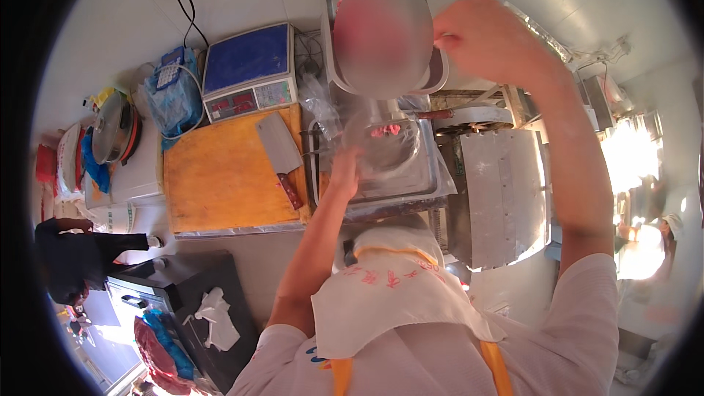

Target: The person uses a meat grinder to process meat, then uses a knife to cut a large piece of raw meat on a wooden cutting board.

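Note:
My right hand [484, 40] is raised at the upper middle, fingers pinched at the right edge of a blurred oval grey bowl-like thing [385, 77] with a red patch in its middle. This hangs over a rectangular steel tray [331, 51], hiding most of it. Lower down, my left hand [348, 169] is closed at the side of a greyish rounded form, too blurred to make out. Pink meat [385, 130] shows at the top of that form, under a metal spout-like part [381, 110]. Beneath lies a shallow steel pan [411, 189].
Left of the pan, a cleaver [279, 145] lies on an orange-brown cutting board [213, 183]. Behind stands a blue-topped scale [248, 59], beside a calculator [170, 70]. A sheet-metal housing [506, 198] with a wheel stands at right. A person in dark clothes [70, 260] is far left.

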`<action>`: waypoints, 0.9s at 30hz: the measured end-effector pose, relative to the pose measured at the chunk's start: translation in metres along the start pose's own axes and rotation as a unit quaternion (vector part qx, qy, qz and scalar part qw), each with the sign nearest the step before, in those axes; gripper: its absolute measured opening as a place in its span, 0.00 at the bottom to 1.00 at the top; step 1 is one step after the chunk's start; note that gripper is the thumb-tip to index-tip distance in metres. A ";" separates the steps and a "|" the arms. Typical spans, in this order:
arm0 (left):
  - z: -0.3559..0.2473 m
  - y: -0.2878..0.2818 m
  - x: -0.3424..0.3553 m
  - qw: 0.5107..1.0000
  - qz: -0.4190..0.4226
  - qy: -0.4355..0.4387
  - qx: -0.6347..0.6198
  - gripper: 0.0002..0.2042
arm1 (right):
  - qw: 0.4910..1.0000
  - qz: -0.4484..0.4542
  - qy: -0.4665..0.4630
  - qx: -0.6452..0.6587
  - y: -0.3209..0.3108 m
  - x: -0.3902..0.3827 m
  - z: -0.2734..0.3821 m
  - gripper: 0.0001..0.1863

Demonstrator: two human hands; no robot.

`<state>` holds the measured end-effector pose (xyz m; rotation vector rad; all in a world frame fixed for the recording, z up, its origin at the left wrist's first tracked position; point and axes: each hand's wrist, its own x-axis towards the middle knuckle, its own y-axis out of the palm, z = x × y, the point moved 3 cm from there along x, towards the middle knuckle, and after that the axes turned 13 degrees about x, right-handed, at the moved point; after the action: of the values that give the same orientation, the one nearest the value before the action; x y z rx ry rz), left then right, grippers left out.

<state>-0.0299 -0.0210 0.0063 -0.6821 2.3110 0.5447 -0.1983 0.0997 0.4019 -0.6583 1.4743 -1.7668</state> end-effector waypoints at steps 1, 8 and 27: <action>0.002 0.001 0.004 1.000 0.010 -0.001 0.003 0.13 | 0.999 -0.011 -0.001 0.040 -0.010 -0.007 -0.004 0.13; -0.009 0.017 0.003 1.000 0.016 0.005 -0.012 0.11 | 0.984 -0.117 0.119 0.061 0.043 0.002 -0.029 0.13; -0.008 0.024 0.001 0.999 0.010 0.021 -0.027 0.10 | 0.984 -0.165 -0.019 0.068 0.023 -0.009 -0.004 0.08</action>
<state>-0.0484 -0.0073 0.0156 -0.7024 2.3525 0.6087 -0.1912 0.1079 0.3793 -0.8987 1.2598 -2.0714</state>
